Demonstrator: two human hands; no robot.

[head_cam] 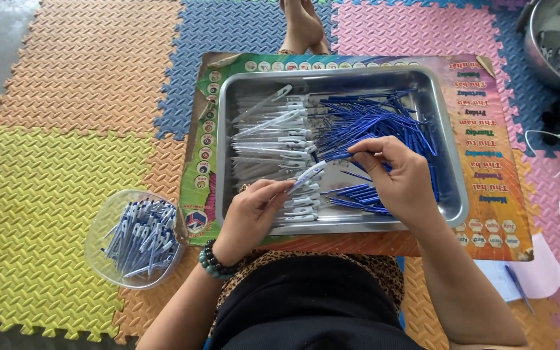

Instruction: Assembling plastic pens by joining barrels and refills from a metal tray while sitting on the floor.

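Person sitting on the floor, left hand pinching a white plastic pen barrel over the shiny rectangular metal tray. Right hand fingers closing on a thin blue pen refill, its tip meeting the barrel. Clear plastic bowl of assembled pens sitting left on the coloured foam mats.

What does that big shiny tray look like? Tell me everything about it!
The tray is a shallow, rectangular pan that looks like shiny metal, with rounded corners and a raised rim. It lies flat on a colourful printed board over foam floor mats. Inside, white pen barrels are stacked on its left side and thin blue refills are heaped on its right. The left hand rests over the near rim, and the right hand hovers above the middle.
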